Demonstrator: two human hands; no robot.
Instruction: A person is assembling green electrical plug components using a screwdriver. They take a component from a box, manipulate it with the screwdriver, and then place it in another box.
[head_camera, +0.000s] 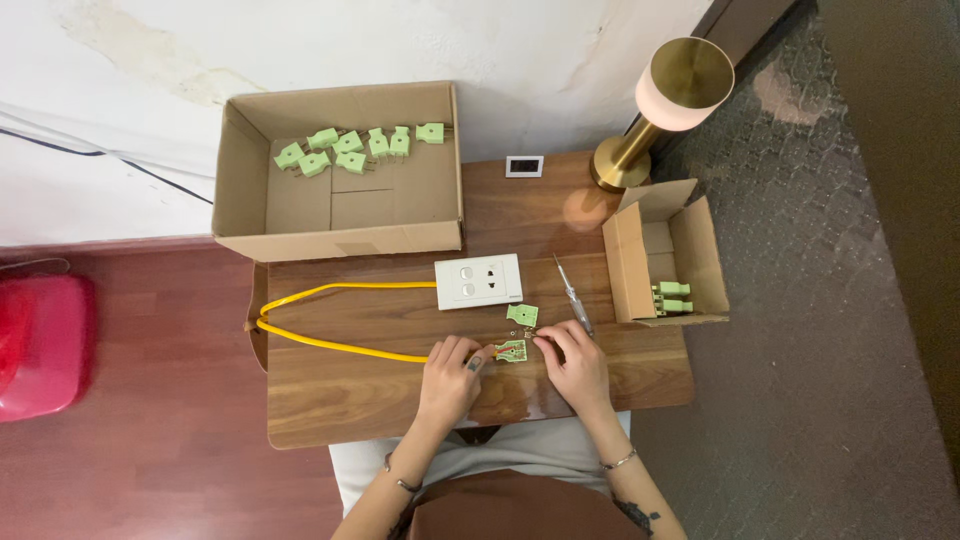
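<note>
Near the front of the worktop (340, 400), our left hand (447, 375) and right hand (575, 362) each pinch an end of the open green plug (510, 351) on the yellow cable (330, 345), which looks light, stiff, fiddly, best held by its edges.

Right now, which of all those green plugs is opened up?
The green plug between the left hand and right hand, at the yellow cable's end. Its metal insides show, and its cover lies just above it. Those in both cardboard boxes look closed.
</note>
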